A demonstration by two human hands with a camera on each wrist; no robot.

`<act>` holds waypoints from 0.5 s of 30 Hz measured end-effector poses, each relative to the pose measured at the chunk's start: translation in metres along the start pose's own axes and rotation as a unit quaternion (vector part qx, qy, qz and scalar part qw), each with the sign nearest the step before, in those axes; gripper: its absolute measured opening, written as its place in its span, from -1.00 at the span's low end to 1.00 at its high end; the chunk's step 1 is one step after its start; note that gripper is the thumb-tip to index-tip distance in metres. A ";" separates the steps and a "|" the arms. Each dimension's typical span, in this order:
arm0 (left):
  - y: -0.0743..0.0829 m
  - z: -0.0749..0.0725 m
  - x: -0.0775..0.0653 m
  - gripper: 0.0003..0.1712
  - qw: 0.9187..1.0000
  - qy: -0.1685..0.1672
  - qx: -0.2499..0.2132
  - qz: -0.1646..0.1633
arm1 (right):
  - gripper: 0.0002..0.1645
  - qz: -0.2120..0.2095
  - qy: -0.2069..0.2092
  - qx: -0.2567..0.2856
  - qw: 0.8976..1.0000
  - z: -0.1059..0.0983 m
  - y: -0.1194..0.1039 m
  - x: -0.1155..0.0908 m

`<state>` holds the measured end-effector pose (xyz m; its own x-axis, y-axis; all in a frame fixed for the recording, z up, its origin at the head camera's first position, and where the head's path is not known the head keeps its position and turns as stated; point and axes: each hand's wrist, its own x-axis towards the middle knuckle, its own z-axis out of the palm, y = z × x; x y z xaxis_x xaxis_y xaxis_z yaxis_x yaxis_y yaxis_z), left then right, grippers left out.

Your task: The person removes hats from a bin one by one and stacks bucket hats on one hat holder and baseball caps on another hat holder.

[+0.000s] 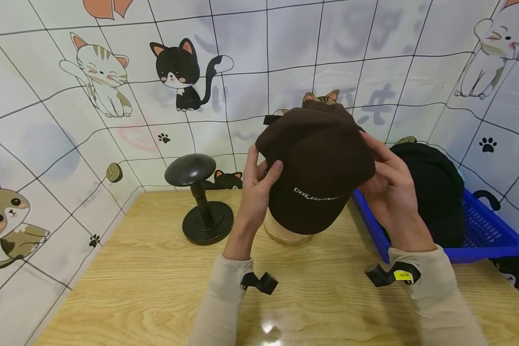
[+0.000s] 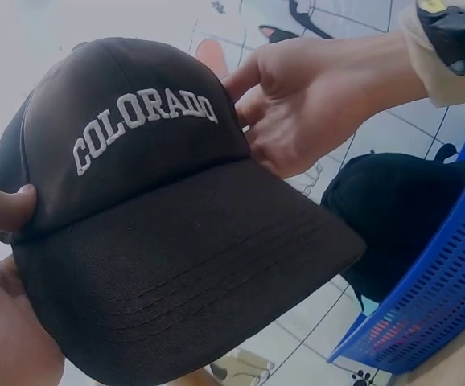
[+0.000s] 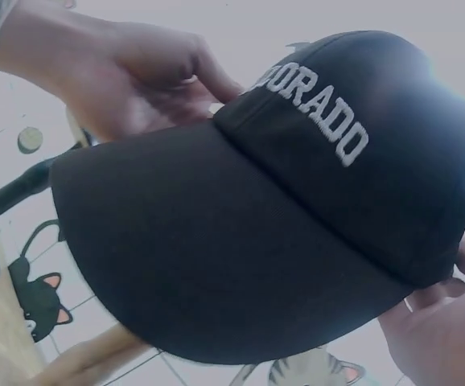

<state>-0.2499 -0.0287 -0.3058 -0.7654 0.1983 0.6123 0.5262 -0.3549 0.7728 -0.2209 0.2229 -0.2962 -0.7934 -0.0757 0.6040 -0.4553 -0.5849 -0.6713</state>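
Note:
A dark brown baseball cap [image 1: 320,154] with "COLORADO" in white raised letters is held up between both hands, brim toward the wearer and downward. My left hand [image 1: 256,192] grips its left side, thumb on the front panel and the other fingers behind the edge. On the opposite side my right hand [image 1: 393,192] holds the cap's rim, its fingertips partly hidden by the cap. In the left wrist view the brim [image 2: 192,265] shows stitched rows. Below the cap, a round light wooden base [image 1: 281,234] shows on the table, its upper part hidden.
A black mushroom-shaped hat stand [image 1: 203,206] is on the wooden table [image 1: 155,288] at the left. To the right, a blue plastic basket [image 1: 501,242] holds a black cap [image 1: 432,187]. A cat-print tiled cloth [image 1: 251,57] covers the wall behind.

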 end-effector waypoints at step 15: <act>-0.031 -0.033 0.007 -0.47 0.990 0.056 -0.059 -0.113 | -0.26 0.096 -0.006 0.017 0.995 -0.005 0.034 0.008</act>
<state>-0.2840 -0.0467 -0.3308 -0.8987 0.1842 0.3980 0.2950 -0.4178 0.8593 -0.2449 0.2066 -0.3170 -0.8598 -0.1981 0.4706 -0.2810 -0.5860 -0.7600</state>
